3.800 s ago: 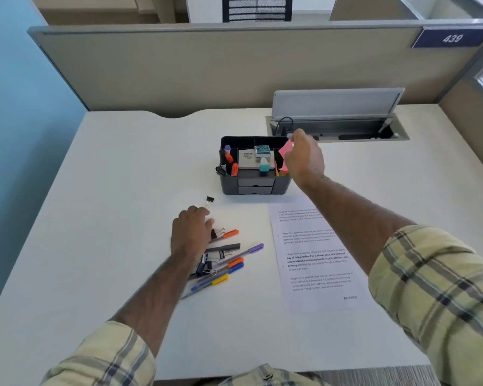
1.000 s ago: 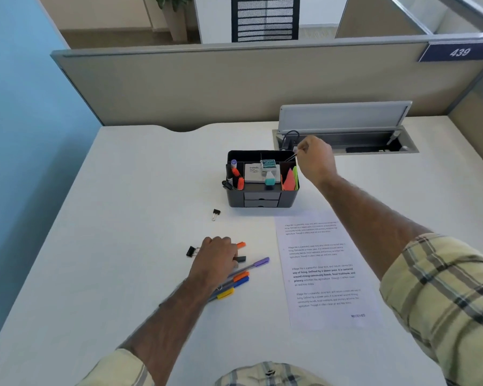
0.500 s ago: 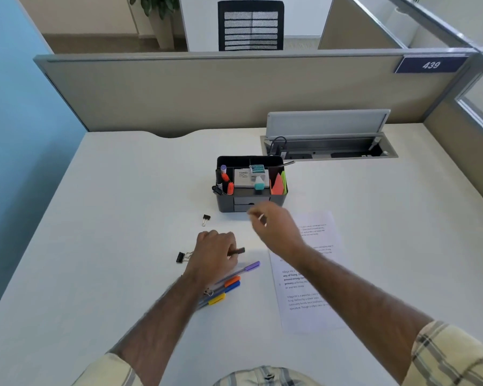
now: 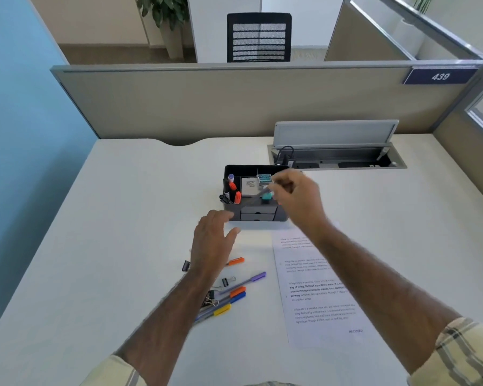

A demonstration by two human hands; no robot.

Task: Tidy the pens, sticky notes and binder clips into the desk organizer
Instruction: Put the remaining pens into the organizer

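- The right hand [image 4: 297,197] is raised over the black plastic desk organizer [image 4: 258,217], fingers curled and pinching a thin grey pen [image 4: 258,195].
- That pen is motion-blurred. Its long axis runs on a slant, from the fingers down and leftward across the organizer's middle compartments; which end is the cap I cannot tell.
- The left hand [image 4: 215,243] is flat and relaxed, fingers spread and gripping nothing, just in front of the organizer's lower left corner.
- The organizer sits mid-way across the white worktop [image 4: 117,218], its two small drawers facing the person. Orange-capped markers [image 4: 236,196] stand in its left compartment.
- Loose pens lie near the left forearm: an orange-capped pen [image 4: 236,261] by the wrist, then a purple-capped pen [image 4: 253,277], a second orange-capped pen [image 4: 238,291], a blue-capped pen [image 4: 239,296] and a yellow-capped pen [image 4: 221,310].
- These all lie roughly parallel — caps pointing up and to the right, barrels running under the forearm.
- Black binder clips rest among them: one [image 4: 185,266] left of the wrist, one [image 4: 226,281] beside the purple-capped pen, a cluster [image 4: 211,298] at the barrels.
- A printed paper sheet [image 4: 318,291] lies right of the pens.
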